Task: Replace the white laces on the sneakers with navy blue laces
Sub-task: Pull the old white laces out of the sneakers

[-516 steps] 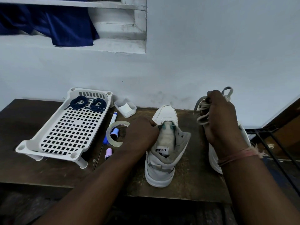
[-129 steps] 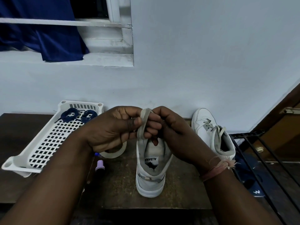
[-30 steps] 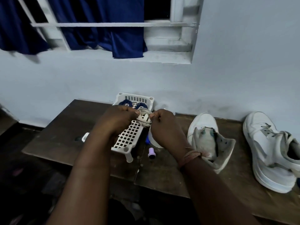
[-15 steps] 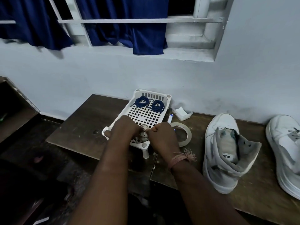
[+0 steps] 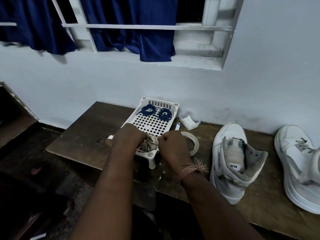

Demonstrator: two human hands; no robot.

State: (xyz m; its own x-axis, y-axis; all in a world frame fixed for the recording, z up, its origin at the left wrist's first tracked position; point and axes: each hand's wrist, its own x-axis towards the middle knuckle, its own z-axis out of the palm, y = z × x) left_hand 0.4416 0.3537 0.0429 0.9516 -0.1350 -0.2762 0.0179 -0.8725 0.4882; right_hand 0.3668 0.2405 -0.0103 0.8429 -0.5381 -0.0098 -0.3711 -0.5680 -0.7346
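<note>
While both hands (image 5: 131, 138) (image 5: 171, 144) pinch it, white lace bundle (image 5: 151, 142) rests on tray (image 5: 149, 122).

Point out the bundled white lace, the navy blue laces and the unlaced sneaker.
bundled white lace (image 5: 151, 144): head view, middle of the bundle.
navy blue laces (image 5: 165, 114): head view, right-hand coil.
unlaced sneaker (image 5: 229, 131): head view, white toe.

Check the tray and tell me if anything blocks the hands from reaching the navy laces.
Nothing visible does. Only bare grid of the white tray lies between the hands and the navy laces at its far end.
</note>
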